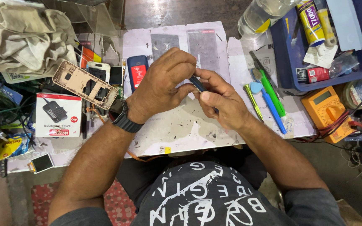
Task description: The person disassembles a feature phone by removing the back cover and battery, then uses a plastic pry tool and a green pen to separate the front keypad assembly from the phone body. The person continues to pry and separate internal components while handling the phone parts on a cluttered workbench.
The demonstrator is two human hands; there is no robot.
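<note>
Slim dark blue tool (198, 84) is held by both hands: left hand (164, 81) grip closed around it, right hand (223, 100) pinching; it should be kept steady above the tabletop (181, 129).

At the centre of the frame the left hand (163, 86) and right hand (223, 100) meet over a work mat (177, 129), both touching a small dark tool (197, 83) between them. Left of the hands a phone frame (84, 83) lies on other phone parts, with a boxed charger (58, 114) just below it. A handset (137, 71) lies above the left wrist. Right of the hands lie several hand tools (269, 98) side by side — beyond them a multimeter (327, 109). A tray (290, 58) sits at upper right, a bottle (260, 14) at its left edge. A cloth (21, 37) lies at upper left.
</note>
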